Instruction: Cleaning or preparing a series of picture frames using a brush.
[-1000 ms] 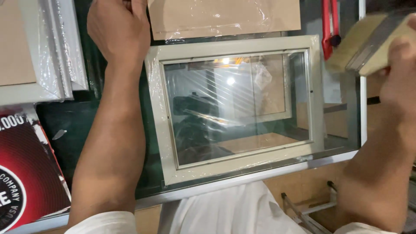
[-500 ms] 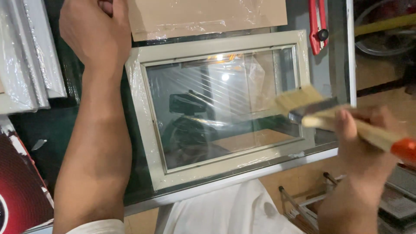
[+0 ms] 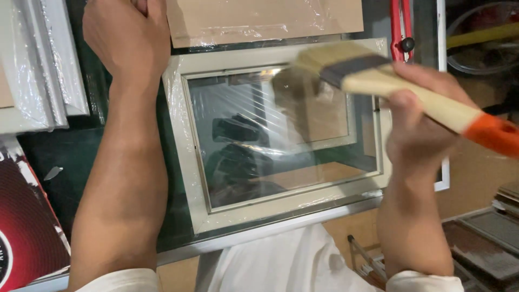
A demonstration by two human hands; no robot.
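A white picture frame point(image 3: 189, 178) with a reflective glass pane point(image 3: 281, 146) lies flat on the dark green worktable point(image 3: 65, 157). My right hand point(image 3: 416, 124) grips a wide paintbrush point(image 3: 378, 81) with a pale wooden handle and an orange end. Its light bristles hover over the frame's upper right part. My left hand point(image 3: 127, 38) rests as a fist on the table just beyond the frame's top left corner, holding nothing that I can see.
A brown board wrapped in clear plastic point(image 3: 265, 19) lies beyond the frame. White wrapped frames point(image 3: 43, 70) are stacked at the left, a red printed box point(image 3: 24, 221) at lower left. A red cutter point(image 3: 400, 27) lies at the top right. Metal frames point(image 3: 486, 238) lie below the table edge.
My right hand has brought the paintbrush up and leftwards, from the frame's right side to over its upper right part. The view has shifted closer. My left hand stays put.
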